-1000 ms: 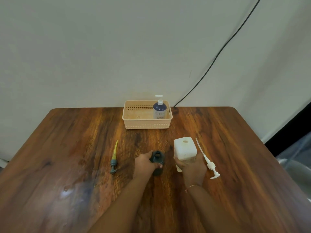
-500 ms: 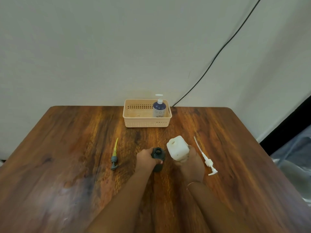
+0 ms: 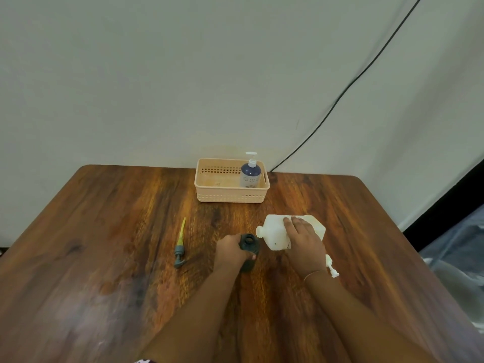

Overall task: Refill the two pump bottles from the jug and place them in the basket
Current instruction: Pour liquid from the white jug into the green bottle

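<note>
Left hand (image 3: pixel 231 251) fingers wrapped in a grip, right hand (image 3: pixel 303 241) palm-down, clasping, both forearms extended

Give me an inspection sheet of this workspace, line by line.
Surface: wooden table, bare wood, glossy.
Job's things: white jug tipped, spout toward open dark bottle; blue pump bottle upright in basket.
Clutter: grey-yellow pump and white pump lying loose.
Grippers: left hand holds dark bottle; right hand holds jug.
Cables: black cable on wall.
Surroundings: plain wall.
</note>
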